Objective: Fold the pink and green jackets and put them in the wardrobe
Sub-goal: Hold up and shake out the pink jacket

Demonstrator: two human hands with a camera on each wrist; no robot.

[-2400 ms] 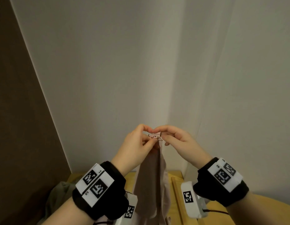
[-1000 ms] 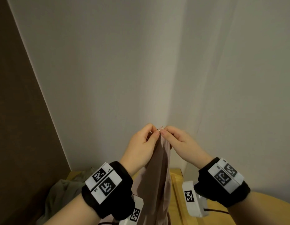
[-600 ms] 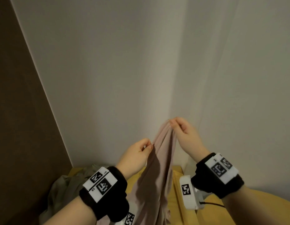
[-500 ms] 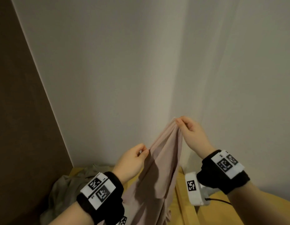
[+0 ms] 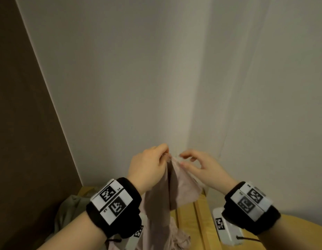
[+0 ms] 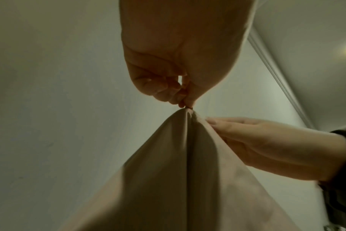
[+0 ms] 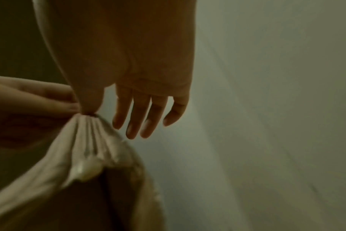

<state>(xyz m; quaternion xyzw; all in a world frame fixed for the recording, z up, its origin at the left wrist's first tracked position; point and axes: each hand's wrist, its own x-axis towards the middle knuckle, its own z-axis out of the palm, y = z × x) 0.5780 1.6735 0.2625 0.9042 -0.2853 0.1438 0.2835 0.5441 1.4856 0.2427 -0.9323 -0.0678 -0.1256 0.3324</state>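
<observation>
pink jacket (image 5: 172, 188) hanging bunched above the wooden surface (image 5: 187, 221), pinched at its top by left hand (image 5: 147, 166). right hand (image 5: 201, 166) touching the cloth, fingers loose. green jacket (image 5: 70, 210) heaped at the surface's left edge.

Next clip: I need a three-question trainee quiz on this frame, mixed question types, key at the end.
1. True or false: the pink jacket lies folded flat on the wooden surface.
2. Which hand pinches the jacket's top point between curled fingers? A. left hand B. right hand C. neither
3. Fill in: the green jacket lies crumpled to the ____ of the pink one in the head view.

Key
1. False: it hangs from the hands, raised in front of the white wall.
2. A. In the left wrist view its fingertips close on the gathered tip; the right hand's fingers are mostly straight beside the cloth.
3. left
</observation>
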